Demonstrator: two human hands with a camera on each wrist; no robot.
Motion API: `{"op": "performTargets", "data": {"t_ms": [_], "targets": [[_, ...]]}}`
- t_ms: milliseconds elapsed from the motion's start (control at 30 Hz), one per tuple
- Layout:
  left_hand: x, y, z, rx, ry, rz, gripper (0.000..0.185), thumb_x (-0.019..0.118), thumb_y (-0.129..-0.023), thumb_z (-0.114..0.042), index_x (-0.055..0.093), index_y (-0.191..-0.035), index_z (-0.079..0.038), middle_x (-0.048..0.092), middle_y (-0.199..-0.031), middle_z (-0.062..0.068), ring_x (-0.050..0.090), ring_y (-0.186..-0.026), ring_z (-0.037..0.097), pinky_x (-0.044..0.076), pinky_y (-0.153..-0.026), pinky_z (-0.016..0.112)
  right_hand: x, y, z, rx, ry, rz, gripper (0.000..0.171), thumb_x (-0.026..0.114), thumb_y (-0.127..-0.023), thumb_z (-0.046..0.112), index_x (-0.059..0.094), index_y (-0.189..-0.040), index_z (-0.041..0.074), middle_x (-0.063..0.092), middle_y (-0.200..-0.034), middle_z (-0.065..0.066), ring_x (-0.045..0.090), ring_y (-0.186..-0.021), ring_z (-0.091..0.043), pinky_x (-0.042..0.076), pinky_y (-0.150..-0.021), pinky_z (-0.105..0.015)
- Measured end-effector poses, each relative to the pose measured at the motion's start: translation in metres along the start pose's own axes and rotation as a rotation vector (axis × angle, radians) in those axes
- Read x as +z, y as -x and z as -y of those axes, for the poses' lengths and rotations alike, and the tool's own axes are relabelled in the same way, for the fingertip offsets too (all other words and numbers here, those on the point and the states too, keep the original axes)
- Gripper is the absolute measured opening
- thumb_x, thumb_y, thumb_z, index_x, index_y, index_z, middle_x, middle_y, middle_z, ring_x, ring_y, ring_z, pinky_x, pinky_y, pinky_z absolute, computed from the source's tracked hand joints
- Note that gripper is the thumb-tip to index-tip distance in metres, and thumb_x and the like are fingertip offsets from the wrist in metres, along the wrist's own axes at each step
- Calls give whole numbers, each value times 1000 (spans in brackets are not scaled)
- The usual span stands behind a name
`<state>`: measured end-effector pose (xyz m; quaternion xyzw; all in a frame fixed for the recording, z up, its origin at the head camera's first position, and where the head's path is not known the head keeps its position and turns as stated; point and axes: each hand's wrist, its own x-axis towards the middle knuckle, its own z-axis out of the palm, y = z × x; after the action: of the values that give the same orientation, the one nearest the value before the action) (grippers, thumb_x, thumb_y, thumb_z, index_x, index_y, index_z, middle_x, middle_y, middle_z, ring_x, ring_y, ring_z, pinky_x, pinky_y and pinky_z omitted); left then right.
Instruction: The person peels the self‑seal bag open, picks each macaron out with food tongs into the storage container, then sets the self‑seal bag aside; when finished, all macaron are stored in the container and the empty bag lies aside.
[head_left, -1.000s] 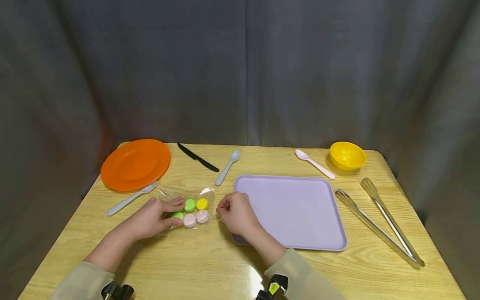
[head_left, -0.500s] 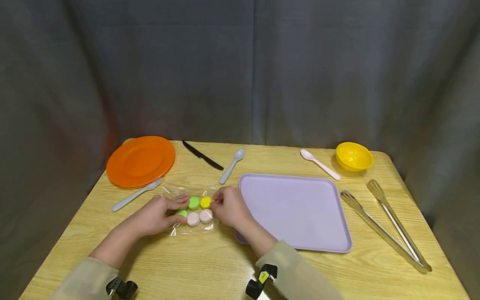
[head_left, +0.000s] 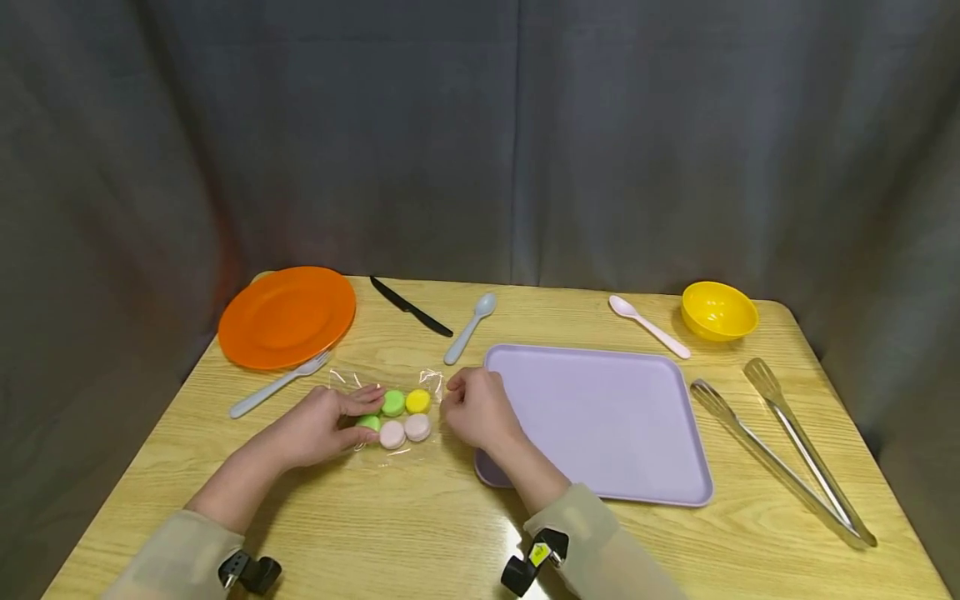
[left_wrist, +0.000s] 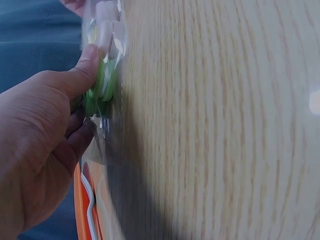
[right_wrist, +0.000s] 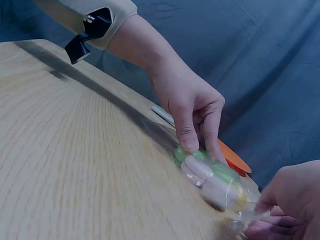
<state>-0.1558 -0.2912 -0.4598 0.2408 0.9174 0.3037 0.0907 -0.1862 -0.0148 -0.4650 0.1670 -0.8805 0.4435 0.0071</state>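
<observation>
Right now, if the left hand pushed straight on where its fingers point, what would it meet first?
Probably the green macaron beside the yellow macaron in the clear bag, just ahead of the left hand; whether they already touch is unclear.

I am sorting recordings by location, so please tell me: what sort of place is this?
Probably a staged recording space: dark curtains hang behind and beside the wood-grain table, and black devices are worn on both sleeves.
</observation>
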Motion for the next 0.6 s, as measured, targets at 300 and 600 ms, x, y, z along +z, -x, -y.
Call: {"op": "performTargets", "data": {"t_ms": [300,600], "targets": [[3,1,0,2,3,-7,57,87,-90,-21,66,-140,-2,58,-149,10,50,-142,31,41,-114,53,8,-14,2,-1,72,47,7,74,-94,3,77,-88,2,66,-71,1,58,-61,-11,49,-53,-23],[1,0,-1,-19,4,-21,57,87,-90,-20,66,-140,-2,58,-150,8,49,-144,31,40,-115,52,1,-13,-4,49,109,-56,31,69,-88,-3,66,-61,11,55,-56,5,49,-51,-10,40,-45,-25]]}}
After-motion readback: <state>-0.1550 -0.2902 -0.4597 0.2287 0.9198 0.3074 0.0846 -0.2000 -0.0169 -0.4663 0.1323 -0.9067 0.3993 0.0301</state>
